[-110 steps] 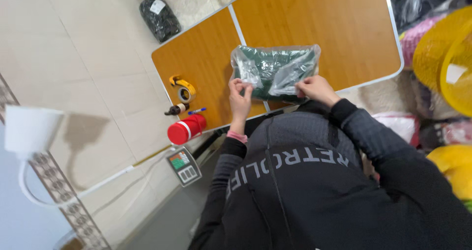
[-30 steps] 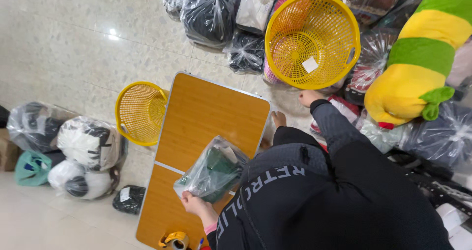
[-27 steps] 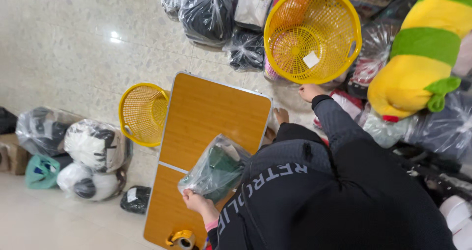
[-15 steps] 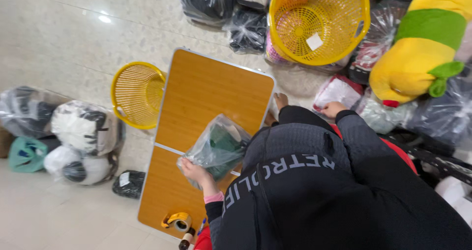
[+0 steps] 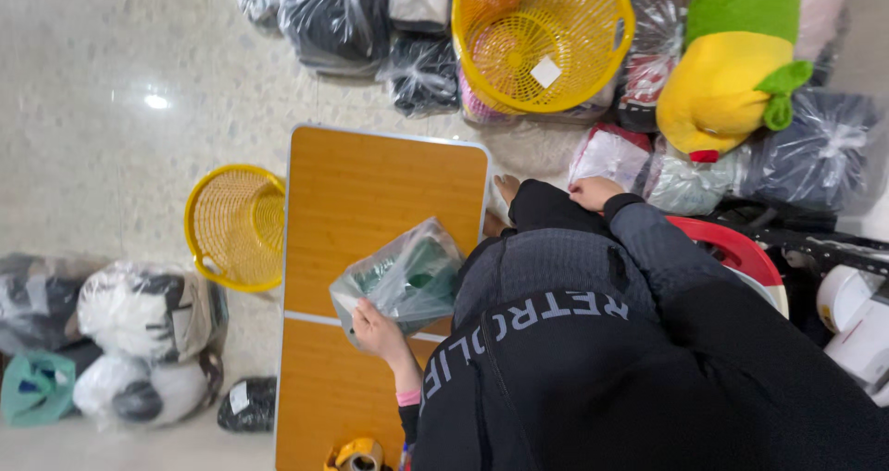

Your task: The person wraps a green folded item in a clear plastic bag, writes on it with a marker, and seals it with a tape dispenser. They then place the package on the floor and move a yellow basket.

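1. Pale speckled floor (image 5: pixel 120 82) spreads around an orange folding desk (image 5: pixel 370 184), seen from above over a person in a dark sweatshirt.
2. Nearest, at about 7 o'clock, the left hand (image 5: pixel 378 330) is closed on the lower edge of a clear plastic bag holding green fabric (image 5: pixel 403 275), which lies tilted on the desk near its middle seam.
3. At the bottom edge, around 6 o'clock, a yellow tape dispenser (image 5: pixel 356 454) sits on the desk.
4. At 9 o'clock a small yellow basket (image 5: pixel 231 226) stands just beside the desk.
5. At 2 o'clock the right hand (image 5: pixel 593 191) rests on a clear packet (image 5: pixel 607 154) among the floor bundles; I cannot tell how its fingers are set.
6. Farthest, at 12 o'clock, a large yellow basket (image 5: pixel 542 40) sits among dark wrapped bags (image 5: pixel 333 17).
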